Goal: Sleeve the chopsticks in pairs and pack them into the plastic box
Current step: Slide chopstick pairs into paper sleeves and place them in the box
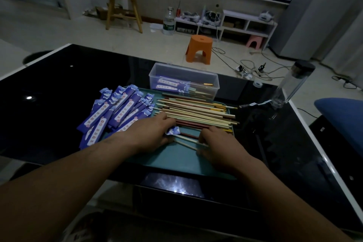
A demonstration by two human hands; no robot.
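Note:
A teal tray on the black table carries a spread of loose coloured chopsticks and, at its left, a heap of purple paper sleeves. My left hand holds one purple sleeve, its open end poking out past my fingers. My right hand pinches a pale pair of chopsticks whose tips reach the sleeve's mouth. Behind the tray stands a clear plastic box with a few sleeved pairs inside.
A clear bottle with a black cap stands at the table's right edge, with a roll of tape nearby. An orange stool, cables and a low white shelf lie on the floor beyond. A blue cushion is at far right.

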